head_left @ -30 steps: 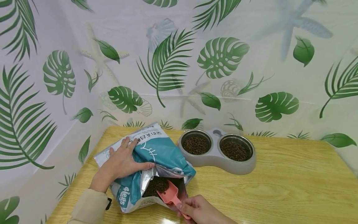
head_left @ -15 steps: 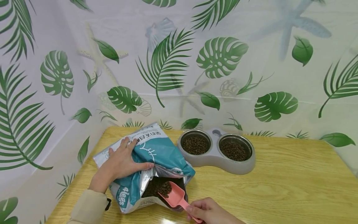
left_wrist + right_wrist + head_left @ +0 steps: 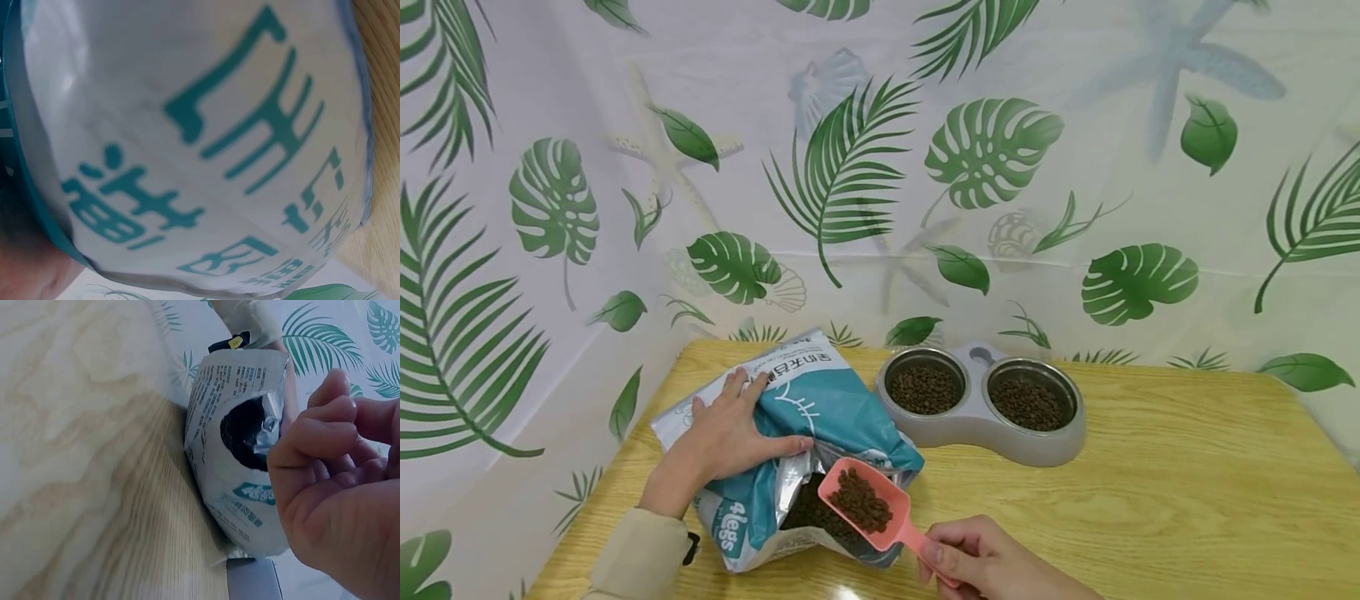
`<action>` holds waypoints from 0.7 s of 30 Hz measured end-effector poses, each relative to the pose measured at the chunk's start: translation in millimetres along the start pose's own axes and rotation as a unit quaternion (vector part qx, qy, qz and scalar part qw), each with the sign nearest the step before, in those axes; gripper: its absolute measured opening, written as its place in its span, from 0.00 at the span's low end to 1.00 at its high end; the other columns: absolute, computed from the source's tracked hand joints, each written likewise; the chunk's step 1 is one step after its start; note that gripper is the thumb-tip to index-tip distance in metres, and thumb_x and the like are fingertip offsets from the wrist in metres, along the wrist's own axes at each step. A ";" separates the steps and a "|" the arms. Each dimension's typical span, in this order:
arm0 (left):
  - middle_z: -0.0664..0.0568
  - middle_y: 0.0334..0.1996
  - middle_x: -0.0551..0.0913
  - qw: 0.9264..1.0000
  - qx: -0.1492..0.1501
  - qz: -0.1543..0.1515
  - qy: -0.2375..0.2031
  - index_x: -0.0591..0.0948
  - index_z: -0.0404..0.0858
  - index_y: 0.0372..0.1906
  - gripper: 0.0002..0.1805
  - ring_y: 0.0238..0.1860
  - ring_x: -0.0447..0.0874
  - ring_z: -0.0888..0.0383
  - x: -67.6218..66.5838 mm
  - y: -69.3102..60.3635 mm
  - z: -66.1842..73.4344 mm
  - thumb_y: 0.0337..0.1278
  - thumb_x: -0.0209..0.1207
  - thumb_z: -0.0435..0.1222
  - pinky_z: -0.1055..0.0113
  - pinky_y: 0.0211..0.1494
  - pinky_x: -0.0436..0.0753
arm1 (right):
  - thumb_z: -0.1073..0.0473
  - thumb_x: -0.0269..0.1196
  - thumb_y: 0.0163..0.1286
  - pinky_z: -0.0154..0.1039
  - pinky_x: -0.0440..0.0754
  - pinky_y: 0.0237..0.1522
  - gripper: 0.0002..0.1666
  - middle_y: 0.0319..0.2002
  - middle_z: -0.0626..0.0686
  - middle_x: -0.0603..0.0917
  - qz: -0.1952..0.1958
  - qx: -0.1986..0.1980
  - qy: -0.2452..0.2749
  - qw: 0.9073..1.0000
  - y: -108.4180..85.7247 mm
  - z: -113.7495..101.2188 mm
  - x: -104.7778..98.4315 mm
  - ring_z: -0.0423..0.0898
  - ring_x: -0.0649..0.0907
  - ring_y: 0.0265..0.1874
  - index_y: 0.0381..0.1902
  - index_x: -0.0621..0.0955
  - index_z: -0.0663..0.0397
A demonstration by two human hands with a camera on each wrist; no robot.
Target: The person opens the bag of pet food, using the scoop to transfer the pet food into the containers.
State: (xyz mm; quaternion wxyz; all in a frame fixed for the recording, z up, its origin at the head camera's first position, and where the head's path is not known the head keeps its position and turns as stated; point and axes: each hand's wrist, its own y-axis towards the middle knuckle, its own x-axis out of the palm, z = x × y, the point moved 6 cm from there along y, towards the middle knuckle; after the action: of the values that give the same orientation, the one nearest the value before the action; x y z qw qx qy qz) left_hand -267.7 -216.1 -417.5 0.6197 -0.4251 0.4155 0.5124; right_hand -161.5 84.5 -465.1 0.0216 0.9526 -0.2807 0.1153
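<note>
A teal-and-white bag of pet food (image 3: 842,412) lies on its side, its mouth towards me and brown kibble visible inside. My left hand (image 3: 730,437) rests on top of it with fingers and thumb spread. In the left wrist view the printed bag (image 3: 187,150) fills most of the picture. My right hand (image 3: 981,558) grips the handle of a pink scoop (image 3: 901,525), whose bowl holds a heap of kibble (image 3: 859,500) just above the bag's mouth. The right wrist view shows the curled fingers of that hand (image 3: 344,475); the scoop is hidden there.
Behind and right of the bag stands a grey double feeder (image 3: 1030,454) with two metal bowls, both containing kibble. Everything sits on a wooden table (image 3: 1187,500). A leaf-patterned cloth (image 3: 880,208) rises along the back and left edges.
The scoop has come up out of the bag's mouth, loaded with kibble and now level. My right hand has shifted right with it. The left hand has stayed on the bag.
</note>
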 end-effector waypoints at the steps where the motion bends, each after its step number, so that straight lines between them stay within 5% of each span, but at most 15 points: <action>1: 0.28 0.81 0.48 1.000 0.000 0.000 0.000 0.52 0.36 0.83 0.71 0.81 0.47 0.29 0.2 0.1 0.0 0.44 0.57 0.80 0.17 0.70 0.46 | 0.57 0.46 0.85 0.36 0.55 0.14 0.29 0.23 0.70 0.62 0.003 0.000 -0.002 1.000 -1.3 -0.9 -1.8 0.39 0.62 0.14 0.45 0.69 0.89; 6: 0.28 0.81 0.48 1.000 0.000 0.000 0.002 0.52 0.35 0.82 0.71 0.81 0.47 0.29 0.5 1.5 -0.5 0.44 0.57 0.80 0.17 0.70 0.46 | 0.57 0.46 0.85 0.38 0.57 0.12 0.28 0.23 0.72 0.64 0.029 0.010 -0.020 0.999 -8.9 -6.1 -15.4 0.38 0.64 0.14 0.47 0.70 0.88; 11: 0.28 0.81 0.47 1.000 0.000 0.001 0.003 0.52 0.35 0.82 0.71 0.81 0.47 0.29 -0.6 1.5 -1.0 0.45 0.58 0.79 0.17 0.69 0.47 | 0.54 0.47 0.85 0.42 0.54 0.12 0.25 0.17 0.51 0.71 0.101 0.032 -0.054 0.993 -18.8 -14.8 -37.3 0.36 0.66 0.14 0.46 0.76 0.76; 16: 0.28 0.81 0.48 1.000 0.002 0.001 0.002 0.52 0.35 0.82 0.70 0.80 0.48 0.28 -0.8 0.7 -0.6 0.45 0.58 0.79 0.16 0.69 0.47 | 0.49 0.49 0.84 0.39 0.57 0.15 0.20 0.18 0.43 0.72 0.200 0.068 -0.081 0.974 -34.4 -22.5 -62.8 0.36 0.64 0.14 0.44 0.82 0.55; 21: 0.28 0.81 0.48 1.000 0.002 0.000 0.003 0.52 0.35 0.82 0.70 0.80 0.49 0.28 -1.7 0.2 -0.6 0.45 0.58 0.79 0.17 0.69 0.47 | 0.47 0.51 0.84 0.36 0.59 0.16 0.20 0.18 0.44 0.70 0.302 0.081 -0.110 0.943 -51.1 -32.5 -87.9 0.37 0.63 0.14 0.44 0.83 0.53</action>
State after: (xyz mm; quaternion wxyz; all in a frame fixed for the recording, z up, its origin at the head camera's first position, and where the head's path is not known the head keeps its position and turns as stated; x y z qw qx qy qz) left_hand -268.1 -217.1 -416.1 0.6188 -0.4256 0.4185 0.5107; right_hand -212.4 177.4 -452.7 -0.1226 0.8282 -0.5458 0.0332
